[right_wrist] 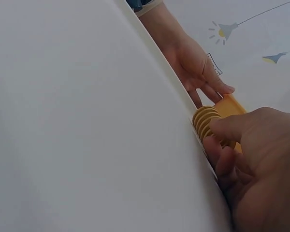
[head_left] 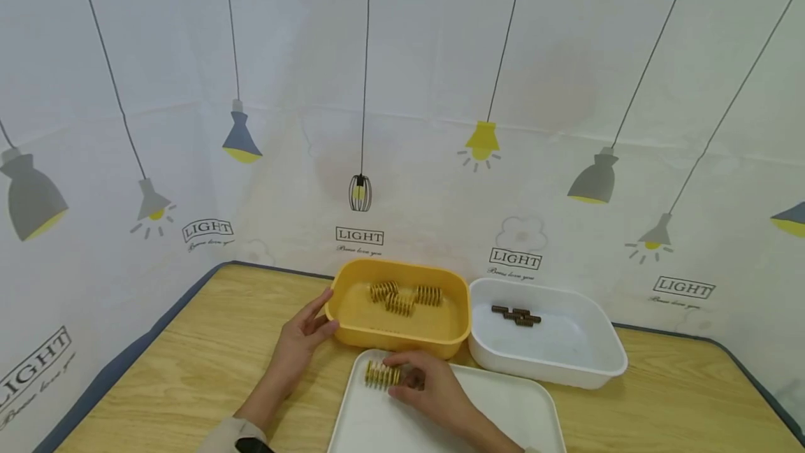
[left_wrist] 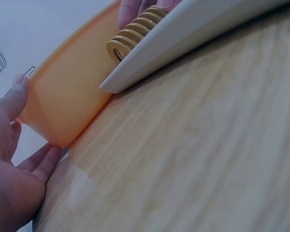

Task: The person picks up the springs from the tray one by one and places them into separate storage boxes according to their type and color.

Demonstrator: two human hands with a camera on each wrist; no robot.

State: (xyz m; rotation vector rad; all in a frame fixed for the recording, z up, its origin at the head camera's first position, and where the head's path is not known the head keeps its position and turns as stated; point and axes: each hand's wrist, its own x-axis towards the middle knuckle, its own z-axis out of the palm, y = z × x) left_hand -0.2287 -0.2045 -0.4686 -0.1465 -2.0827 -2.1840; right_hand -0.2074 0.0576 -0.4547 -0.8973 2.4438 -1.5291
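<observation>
My right hand (head_left: 434, 386) pinches a yellow coil spring (head_left: 379, 375) at its right end, between thumb and fingers. The spring lies lengthwise over the back left corner of a white tray (head_left: 490, 404). In the right wrist view, the thumb (right_wrist: 232, 126) covers part of its coils. My left hand (head_left: 300, 341) touches the left end of a yellow bin (head_left: 402, 336), fingers fairly straight and spread. The left wrist view has one fingertip high on the bin's wall and others low near its base. Inside the bin lie three more yellow springs (head_left: 400, 304).
Right of the yellow bin stands a white bin (head_left: 547, 365) with several small dark brown springs (head_left: 518, 314) in it. All of this is on a wood-grain table (head_left: 189, 355). Behind rises a pale curtain (head_left: 415, 89) printed with lamps.
</observation>
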